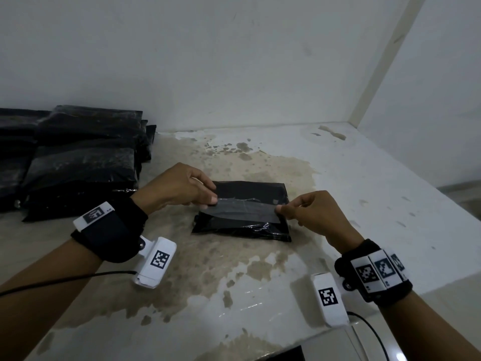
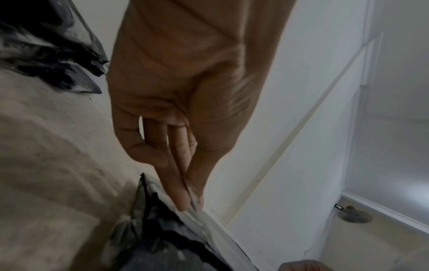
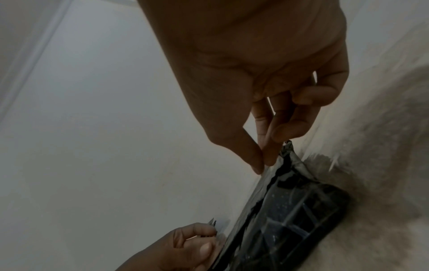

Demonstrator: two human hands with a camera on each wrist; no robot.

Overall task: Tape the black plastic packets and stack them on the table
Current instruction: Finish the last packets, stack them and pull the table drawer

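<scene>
A black plastic packet (image 1: 250,190) lies flat on the stained white table (image 1: 364,183) between my hands. A strip of clear tape (image 1: 244,209) stretches across its top. My left hand (image 1: 210,198) pinches the tape's left end, thumb against fingers. My right hand (image 1: 282,211) pinches the right end. In the left wrist view the left hand (image 2: 189,203) pinches the tape (image 2: 209,225) just above the packet (image 2: 162,243). The right wrist view shows the right hand (image 3: 263,166) pinching the tape edge (image 3: 250,199) above the packet (image 3: 290,216), with the left hand (image 3: 197,242) at the far end.
A pile of black plastic packets (image 1: 78,162) sits at the table's back left against the wall; its corners show in the left wrist view as packets (image 2: 46,45). The table's right edge (image 1: 442,204) drops off. Cables trail from both wrist cameras near the front.
</scene>
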